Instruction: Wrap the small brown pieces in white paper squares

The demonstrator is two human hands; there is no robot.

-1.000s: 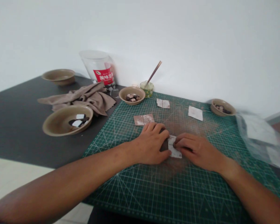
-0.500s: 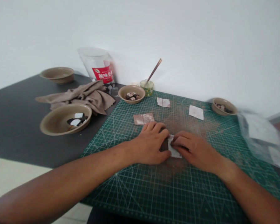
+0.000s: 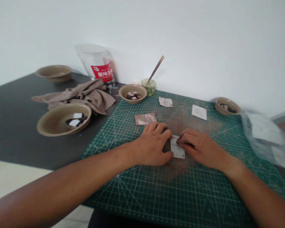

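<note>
Since half a second ago, our right hand (image 3: 200, 146) has slid slightly rightward, baring more of the white square (image 3: 177, 152) between the mat (image 3: 156, 196)'s near and far edges: seemingly a back-stroke. Its fingers pinch narrowly, on what we can't tell; our left hand (image 3: 153, 145) spreads wide.

Craft workspace, gridded cutting mat (image 3: 166, 198)
</note>
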